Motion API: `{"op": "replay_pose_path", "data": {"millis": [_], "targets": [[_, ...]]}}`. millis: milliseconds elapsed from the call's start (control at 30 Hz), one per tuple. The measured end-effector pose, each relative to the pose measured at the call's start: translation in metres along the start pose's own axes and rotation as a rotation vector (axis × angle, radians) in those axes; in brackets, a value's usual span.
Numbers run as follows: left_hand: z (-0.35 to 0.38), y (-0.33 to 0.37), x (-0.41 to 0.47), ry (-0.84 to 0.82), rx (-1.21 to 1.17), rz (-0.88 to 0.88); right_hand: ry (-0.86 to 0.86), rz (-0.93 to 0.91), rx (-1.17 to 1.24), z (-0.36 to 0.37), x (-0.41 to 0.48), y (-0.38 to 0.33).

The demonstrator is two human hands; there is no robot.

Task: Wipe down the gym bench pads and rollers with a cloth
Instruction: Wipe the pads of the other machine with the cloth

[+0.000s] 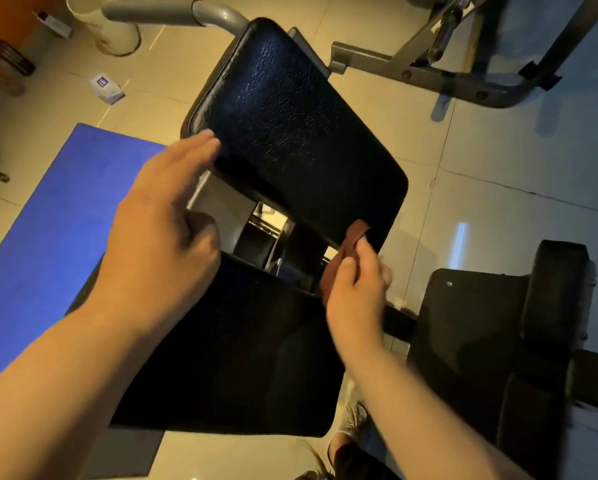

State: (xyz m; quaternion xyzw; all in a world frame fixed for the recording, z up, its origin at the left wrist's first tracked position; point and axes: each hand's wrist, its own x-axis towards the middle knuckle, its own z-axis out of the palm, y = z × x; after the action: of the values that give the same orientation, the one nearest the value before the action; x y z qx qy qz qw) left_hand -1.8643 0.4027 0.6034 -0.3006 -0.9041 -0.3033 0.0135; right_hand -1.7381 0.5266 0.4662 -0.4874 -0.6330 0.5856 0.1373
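**Cloth at back pad's lower right corner, right hand pinching it**

Head view, looking down on the bench; back pad [290, 126] is black, textured and runs up-frame; seat pad [228, 341] is below it, nearer the person; an open gap with metal frame [218, 199] lies between the two.

Right hand [356, 285]: thumb and forefinger pinch the brown cloth [354, 237]; other fingers curled behind it; the cloth's upper end lies against the back pad's lower right corner, the rest bunched down into the hand over the gap.

Left hand [162, 216]: fingers straight and close together, pointing at the back pad's left edge; fingertips sit at that edge, actual contact can't be confirmed; thumb tucked below over the gap; holds nothing.

Surroundings: blue mat [55, 220] on the tiled floor left of the bench; grey steel frame [429, 74] top right; black padded parts [560, 289] right of the seat pad, too dark to tell what they are; white container [110, 29] and small box [107, 86] on the floor top left; a shoe [354, 417] near the seat pad's lower right corner.
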Motion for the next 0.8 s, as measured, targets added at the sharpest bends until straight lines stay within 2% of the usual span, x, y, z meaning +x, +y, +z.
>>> {"op": "replay_pose_path", "data": {"millis": [167, 267, 367, 467, 600, 700, 800], "targets": [[-0.005, -0.005, -0.03, -0.08, 0.175, 0.104, -0.145, -0.41, -0.243, 0.009, -0.064, 0.007], [-0.01, -0.007, -0.043, -0.07, 0.211, 0.124, -0.269, -0.479, -0.236, 0.001, -0.095, 0.024], [-0.012, -0.006, -0.051, -0.064, 0.245, 0.117, -0.344, -0.608, -0.407, -0.015, -0.119, 0.057], [-0.017, -0.005, -0.059, -0.072, 0.239, 0.106, -0.272, -0.535, -0.421, -0.031, -0.122, 0.084], [-0.03, -0.006, -0.073, -0.012, 0.239, 0.045, -0.076, -0.25, -0.357, -0.036, -0.109, 0.091], [-0.033, -0.005, -0.084, 0.053, 0.237, -0.025, 0.077, -0.071, -0.229, -0.022, -0.078, 0.065], [-0.031, -0.004, -0.098, 0.093, 0.229, -0.056, 0.073, -0.113, -0.158, 0.007, -0.065, 0.015]]}}
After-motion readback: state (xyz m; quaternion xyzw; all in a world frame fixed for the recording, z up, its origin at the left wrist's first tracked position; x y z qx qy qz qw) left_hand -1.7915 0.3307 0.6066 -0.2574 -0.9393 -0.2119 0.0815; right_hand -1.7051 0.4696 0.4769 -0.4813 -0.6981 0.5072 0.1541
